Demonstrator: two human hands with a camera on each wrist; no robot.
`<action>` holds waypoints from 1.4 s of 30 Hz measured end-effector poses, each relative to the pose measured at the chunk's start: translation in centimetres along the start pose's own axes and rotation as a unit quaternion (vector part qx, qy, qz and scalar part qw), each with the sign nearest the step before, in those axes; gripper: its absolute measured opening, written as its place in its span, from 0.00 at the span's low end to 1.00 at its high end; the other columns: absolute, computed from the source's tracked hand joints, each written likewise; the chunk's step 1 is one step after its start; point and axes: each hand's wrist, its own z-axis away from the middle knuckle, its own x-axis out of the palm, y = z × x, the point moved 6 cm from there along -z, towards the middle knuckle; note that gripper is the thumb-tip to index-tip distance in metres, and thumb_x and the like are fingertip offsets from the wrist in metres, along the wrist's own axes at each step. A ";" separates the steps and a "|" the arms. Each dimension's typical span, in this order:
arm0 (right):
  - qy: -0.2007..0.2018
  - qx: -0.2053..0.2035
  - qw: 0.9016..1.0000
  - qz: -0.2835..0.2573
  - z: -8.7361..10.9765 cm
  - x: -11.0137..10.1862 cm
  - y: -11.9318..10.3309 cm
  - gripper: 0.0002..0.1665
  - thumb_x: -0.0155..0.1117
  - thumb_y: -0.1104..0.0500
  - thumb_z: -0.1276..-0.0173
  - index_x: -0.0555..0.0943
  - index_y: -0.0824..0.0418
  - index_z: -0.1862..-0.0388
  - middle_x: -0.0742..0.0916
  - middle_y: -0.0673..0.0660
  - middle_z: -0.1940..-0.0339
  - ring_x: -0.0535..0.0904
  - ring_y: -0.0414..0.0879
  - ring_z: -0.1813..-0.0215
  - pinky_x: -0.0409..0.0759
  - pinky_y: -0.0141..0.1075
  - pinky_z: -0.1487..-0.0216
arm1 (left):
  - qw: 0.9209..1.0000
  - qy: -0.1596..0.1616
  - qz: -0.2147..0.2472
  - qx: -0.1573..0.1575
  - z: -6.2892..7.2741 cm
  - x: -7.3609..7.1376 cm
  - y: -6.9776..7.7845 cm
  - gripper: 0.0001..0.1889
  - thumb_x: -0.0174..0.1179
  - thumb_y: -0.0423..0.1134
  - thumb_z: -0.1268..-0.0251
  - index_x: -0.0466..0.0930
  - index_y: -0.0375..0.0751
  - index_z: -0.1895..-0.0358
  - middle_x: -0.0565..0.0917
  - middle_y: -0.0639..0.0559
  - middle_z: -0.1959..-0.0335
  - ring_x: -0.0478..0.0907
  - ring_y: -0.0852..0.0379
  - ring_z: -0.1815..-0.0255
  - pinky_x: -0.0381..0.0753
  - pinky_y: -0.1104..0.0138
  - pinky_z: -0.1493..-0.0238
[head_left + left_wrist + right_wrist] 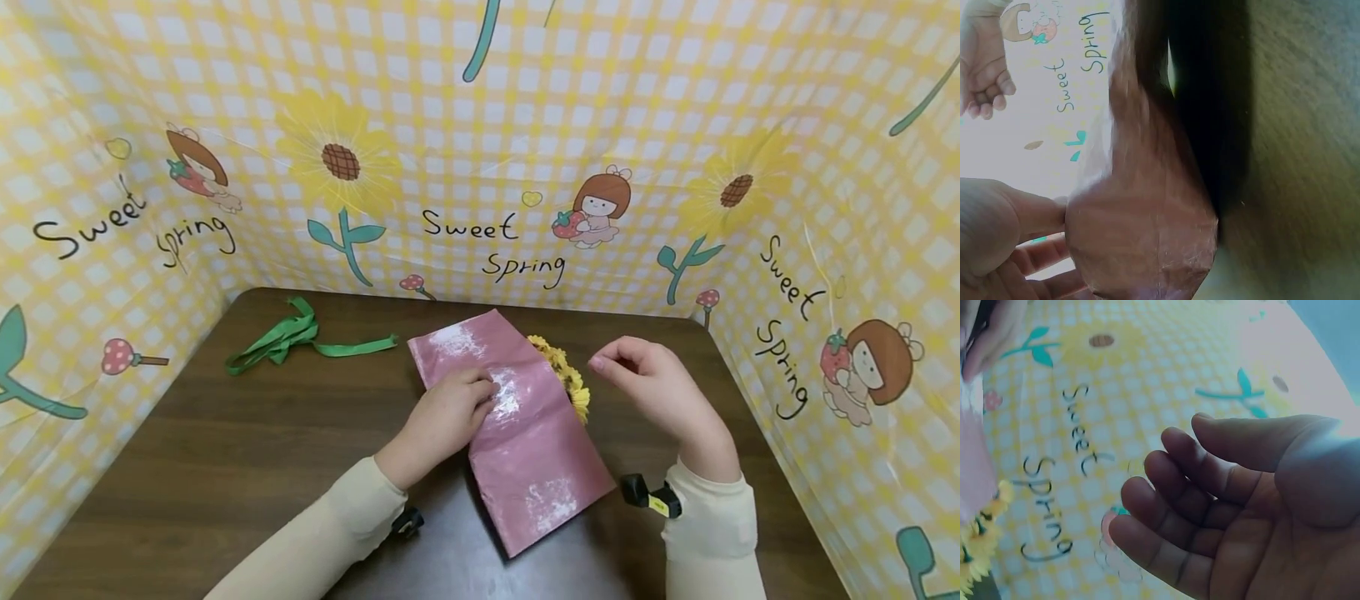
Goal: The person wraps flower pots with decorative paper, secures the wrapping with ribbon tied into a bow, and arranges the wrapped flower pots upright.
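Pink wrapping paper (525,433) lies folded over on the table, with yellow flowers (566,375) showing beyond its right edge. My left hand (442,421) is at the middle of the paper, holding it with thumb and bent fingers. In the left wrist view, the thumb and fingers of the left hand (1004,244) meet the paper (1141,237); the flower stems are hidden. Raised to the right of the flowers, my right hand (656,383) holds nothing. In the right wrist view, the right hand (1210,506) has loosely bent fingers and an empty palm.
A green ribbon (285,337) lies loosely looped at the back left of the dark wooden table (187,467). Yellow checked cloth (450,167) walls in the back and both sides.
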 end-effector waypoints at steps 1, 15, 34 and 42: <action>0.000 -0.010 1.000 0.005 0.0 0.3 -0.5 0.10 0.64 0.51 0.23 0.87 0.55 0.59 0.87 0.51 0.61 0.80 0.46 0.59 0.79 0.36 0.57 | 1.000 -0.001 -0.004 0.000 0.0 0.0 0.0 0.09 0.64 0.39 0.28 0.88 0.46 0.49 0.84 0.52 0.50 0.81 0.51 0.46 0.81 0.58 0.41; -0.053 -0.116 0.989 0.079 -2.6 9.1 -2.4 0.09 0.66 0.60 0.27 0.88 0.60 0.53 0.89 0.51 0.55 0.84 0.45 0.52 0.83 0.42 0.49 | 0.998 -0.037 -0.012 -0.039 0.0 0.3 -0.8 0.13 0.60 0.42 0.24 0.86 0.44 0.43 0.82 0.49 0.48 0.79 0.49 0.49 0.81 0.55 0.44; -0.015 -0.118 0.987 0.111 -3.8 13.2 -2.2 0.09 0.65 0.62 0.26 0.87 0.61 0.51 0.87 0.55 0.49 0.84 0.49 0.46 0.81 0.45 0.40 | 0.997 -0.060 0.046 -0.021 0.5 -0.4 0.0 0.18 0.68 0.45 0.32 0.84 0.40 0.44 0.81 0.48 0.47 0.77 0.51 0.48 0.79 0.57 0.45; 0.052 -0.111 0.981 0.147 -4.2 15.0 -2.3 0.02 0.72 0.63 0.34 0.88 0.57 0.67 0.84 0.50 0.62 0.82 0.45 0.58 0.83 0.39 0.53 | 0.981 -0.080 0.165 -0.064 0.7 -2.1 -3.0 0.19 0.67 0.39 0.32 0.81 0.35 0.41 0.87 0.44 0.52 0.84 0.49 0.53 0.84 0.55 0.49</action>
